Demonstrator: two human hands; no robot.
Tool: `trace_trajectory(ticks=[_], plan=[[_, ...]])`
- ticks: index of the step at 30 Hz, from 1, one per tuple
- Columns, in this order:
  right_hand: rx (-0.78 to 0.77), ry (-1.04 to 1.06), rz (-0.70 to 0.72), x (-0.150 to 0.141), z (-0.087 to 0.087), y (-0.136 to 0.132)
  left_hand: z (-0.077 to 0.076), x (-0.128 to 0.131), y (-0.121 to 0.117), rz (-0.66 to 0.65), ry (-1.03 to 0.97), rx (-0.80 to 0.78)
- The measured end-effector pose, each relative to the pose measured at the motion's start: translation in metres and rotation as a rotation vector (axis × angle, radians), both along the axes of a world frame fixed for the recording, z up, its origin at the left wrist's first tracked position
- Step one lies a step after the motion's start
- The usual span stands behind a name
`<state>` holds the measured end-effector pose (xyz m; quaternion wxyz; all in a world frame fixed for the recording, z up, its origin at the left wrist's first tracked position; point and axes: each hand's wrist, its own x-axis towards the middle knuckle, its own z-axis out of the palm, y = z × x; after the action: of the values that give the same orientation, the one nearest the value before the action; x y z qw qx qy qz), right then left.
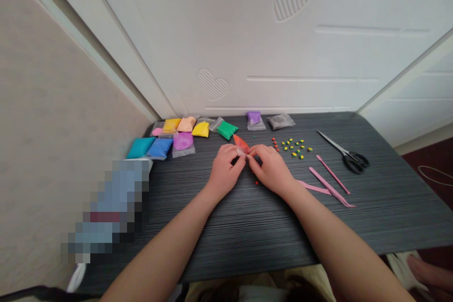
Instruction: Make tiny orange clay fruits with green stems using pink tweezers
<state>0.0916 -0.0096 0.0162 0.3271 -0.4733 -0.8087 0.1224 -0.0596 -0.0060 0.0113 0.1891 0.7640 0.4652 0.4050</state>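
Note:
My left hand (pixel 225 170) and my right hand (pixel 271 167) meet over the middle of the dark striped table (pixel 247 226). Both pinch the near end of a small clear bag of red clay (pixel 241 143), which points away from me. The fingers of each hand are closed on the bag's edge. A tiny red crumb (pixel 256 182) lies on the table just under my right hand.
Coloured clay bags (pixel 177 134) lie along the back left, with a purple bag (pixel 254 119) and a grey bag (pixel 281 121) further right. Several tiny yellow, red and green clay bits (pixel 293 147) sit right of my hands. Pink modelling tools (pixel 331 183) and scissors (pixel 348 155) lie at right.

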Motion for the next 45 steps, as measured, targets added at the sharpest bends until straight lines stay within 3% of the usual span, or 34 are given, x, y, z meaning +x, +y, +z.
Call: trace_trajectory(ticks=[14, 20, 23, 26, 30, 32, 45], plan=[[0.023, 0.153, -0.204, 0.002, 0.004, 0.006, 0.003, 0.006, -0.007, -0.002, -0.075, 0.065], [-0.119, 0.318, -0.169, 0.005, 0.007, 0.004, 0.001, 0.002, -0.007, -0.015, -0.143, 0.054], [-0.212, 0.540, -0.110, 0.009, 0.005, 0.006, -0.003, 0.002, -0.004, 0.100, -0.296, 0.033], [-0.286, 0.737, -0.019, 0.013, 0.004, 0.010, -0.008, 0.002, 0.003, 0.144, -0.634, -0.144], [-0.358, 0.758, 0.010, 0.016, 0.007, 0.009, -0.007, -0.001, 0.009, -0.163, -0.983, -0.632], [-0.382, 0.732, 0.017, 0.016, 0.009, 0.008, -0.004, -0.003, 0.009, -0.242, -1.057, -0.751], [-0.293, 0.474, 0.056, 0.023, 0.012, 0.005, -0.001, -0.005, 0.007, -0.298, -1.039, -0.782]])
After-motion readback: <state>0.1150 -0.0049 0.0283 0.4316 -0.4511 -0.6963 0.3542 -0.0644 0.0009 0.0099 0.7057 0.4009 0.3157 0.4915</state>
